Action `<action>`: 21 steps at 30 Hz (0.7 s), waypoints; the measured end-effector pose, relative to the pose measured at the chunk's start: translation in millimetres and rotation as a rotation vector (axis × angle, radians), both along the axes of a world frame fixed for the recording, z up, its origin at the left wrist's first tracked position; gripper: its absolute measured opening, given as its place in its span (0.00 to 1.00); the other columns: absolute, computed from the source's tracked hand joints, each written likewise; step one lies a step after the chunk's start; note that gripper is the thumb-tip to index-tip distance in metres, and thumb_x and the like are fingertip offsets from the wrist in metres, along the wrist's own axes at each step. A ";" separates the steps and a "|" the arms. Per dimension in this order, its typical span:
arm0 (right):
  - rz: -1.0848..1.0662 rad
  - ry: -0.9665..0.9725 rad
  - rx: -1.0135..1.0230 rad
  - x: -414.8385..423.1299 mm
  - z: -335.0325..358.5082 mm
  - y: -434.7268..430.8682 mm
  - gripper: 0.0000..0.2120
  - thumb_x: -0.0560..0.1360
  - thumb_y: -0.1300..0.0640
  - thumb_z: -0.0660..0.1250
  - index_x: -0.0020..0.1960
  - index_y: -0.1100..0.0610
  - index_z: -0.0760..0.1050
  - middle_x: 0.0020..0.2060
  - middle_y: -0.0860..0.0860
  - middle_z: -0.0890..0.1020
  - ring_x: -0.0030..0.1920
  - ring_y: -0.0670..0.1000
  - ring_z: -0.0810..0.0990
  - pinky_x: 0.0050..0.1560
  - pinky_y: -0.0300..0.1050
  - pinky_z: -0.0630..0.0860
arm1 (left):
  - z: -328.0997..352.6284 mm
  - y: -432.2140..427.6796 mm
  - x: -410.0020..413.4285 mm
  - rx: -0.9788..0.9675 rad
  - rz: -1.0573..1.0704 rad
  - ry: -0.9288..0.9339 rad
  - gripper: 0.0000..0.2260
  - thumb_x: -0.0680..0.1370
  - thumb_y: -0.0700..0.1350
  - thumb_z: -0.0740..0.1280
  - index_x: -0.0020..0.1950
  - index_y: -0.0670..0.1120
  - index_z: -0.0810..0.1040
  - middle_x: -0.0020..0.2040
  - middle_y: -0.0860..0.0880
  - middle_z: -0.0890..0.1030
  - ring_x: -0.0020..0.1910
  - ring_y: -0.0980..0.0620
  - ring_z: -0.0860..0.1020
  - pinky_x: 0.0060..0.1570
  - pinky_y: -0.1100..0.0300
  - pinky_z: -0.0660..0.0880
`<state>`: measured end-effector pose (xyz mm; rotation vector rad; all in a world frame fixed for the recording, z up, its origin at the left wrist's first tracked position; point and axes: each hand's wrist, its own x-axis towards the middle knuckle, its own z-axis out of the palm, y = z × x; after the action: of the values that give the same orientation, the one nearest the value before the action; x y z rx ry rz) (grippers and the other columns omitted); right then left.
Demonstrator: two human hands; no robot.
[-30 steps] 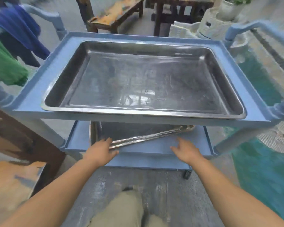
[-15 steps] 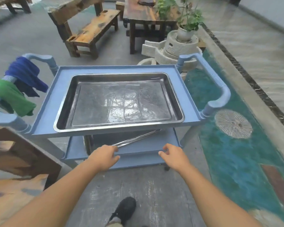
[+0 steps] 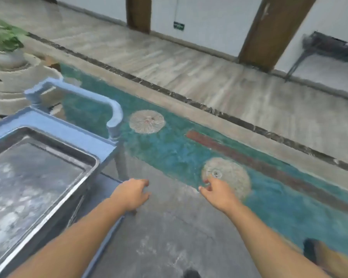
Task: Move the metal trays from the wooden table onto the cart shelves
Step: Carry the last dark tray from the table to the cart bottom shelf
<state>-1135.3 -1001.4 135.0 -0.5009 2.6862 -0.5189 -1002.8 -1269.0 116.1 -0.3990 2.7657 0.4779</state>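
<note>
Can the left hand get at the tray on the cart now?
Probably yes: the left hand is empty, close beside the cart, and nothing stands between it and the tray rim.

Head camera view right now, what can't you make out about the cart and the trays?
Metal tray on the cart's top shelf: head view, cut off by the left and bottom edges, motion-blurred.
Cart's lower shelf: head view, hidden beneath the top shelf and the left forearm; its contents cannot be told.
Wooden table: not clearly in frame, so remaining trays cannot be counted.
</note>
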 end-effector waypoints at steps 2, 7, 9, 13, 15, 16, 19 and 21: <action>-0.143 0.034 0.002 10.2 7.6 50.2 0.20 0.74 0.45 0.66 0.62 0.52 0.77 0.48 0.51 0.85 0.55 0.56 0.81 0.54 0.47 0.76 | 5.9 30.1 -31.6 -0.006 -0.154 -0.003 0.21 0.77 0.56 0.61 0.69 0.52 0.70 0.62 0.46 0.80 0.62 0.42 0.76 0.59 0.51 0.74; -0.500 0.077 0.016 62.1 23.4 178.0 0.21 0.74 0.43 0.64 0.63 0.51 0.75 0.50 0.49 0.85 0.58 0.56 0.80 0.55 0.48 0.75 | 26.6 138.5 -85.6 -0.006 -0.485 0.073 0.20 0.77 0.55 0.62 0.67 0.51 0.72 0.62 0.47 0.79 0.62 0.44 0.76 0.58 0.52 0.74; -0.619 0.083 0.020 90.3 27.8 226.4 0.22 0.74 0.42 0.64 0.64 0.51 0.75 0.52 0.49 0.84 0.59 0.55 0.79 0.57 0.48 0.75 | 36.1 190.9 -97.3 -0.008 -0.614 0.107 0.20 0.77 0.55 0.62 0.67 0.51 0.73 0.60 0.48 0.80 0.61 0.44 0.77 0.57 0.52 0.75; -0.854 0.095 -0.017 157.5 33.7 315.9 0.21 0.74 0.41 0.64 0.62 0.50 0.75 0.49 0.49 0.84 0.55 0.54 0.80 0.54 0.48 0.76 | 49.0 304.1 -103.1 0.007 -0.857 0.134 0.20 0.78 0.55 0.62 0.67 0.49 0.73 0.62 0.46 0.80 0.60 0.45 0.77 0.56 0.52 0.75; -0.956 0.091 -0.030 191.9 35.4 355.4 0.22 0.74 0.41 0.64 0.62 0.51 0.75 0.48 0.47 0.83 0.54 0.53 0.81 0.53 0.47 0.76 | 52.9 359.1 -95.9 0.015 -0.956 0.136 0.20 0.78 0.55 0.63 0.67 0.48 0.73 0.61 0.46 0.80 0.59 0.45 0.77 0.56 0.52 0.76; -1.003 0.097 -0.033 209.0 35.7 374.5 0.22 0.73 0.41 0.64 0.62 0.51 0.75 0.48 0.47 0.83 0.54 0.53 0.81 0.52 0.47 0.76 | 53.8 385.7 -89.7 0.021 -1.002 0.138 0.20 0.78 0.55 0.63 0.67 0.47 0.73 0.61 0.46 0.80 0.59 0.45 0.78 0.56 0.51 0.76; -1.110 0.112 -0.024 262.1 35.5 429.2 0.22 0.74 0.41 0.64 0.63 0.51 0.75 0.48 0.47 0.83 0.54 0.53 0.81 0.51 0.46 0.74 | 55.0 461.7 -61.6 0.017 -1.122 0.153 0.20 0.78 0.55 0.63 0.66 0.48 0.73 0.61 0.46 0.80 0.59 0.45 0.78 0.57 0.51 0.76; -1.181 0.115 -0.037 298.7 34.2 463.7 0.21 0.75 0.42 0.64 0.63 0.52 0.75 0.49 0.48 0.83 0.55 0.54 0.81 0.51 0.45 0.74 | 55.4 509.6 -39.4 0.004 -1.188 0.179 0.19 0.77 0.56 0.62 0.65 0.50 0.74 0.60 0.47 0.80 0.60 0.45 0.78 0.56 0.52 0.76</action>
<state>-836.5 -537.7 169.1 1.1640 2.8200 -0.8171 -1042.2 -759.4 171.5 1.2685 2.5608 0.1901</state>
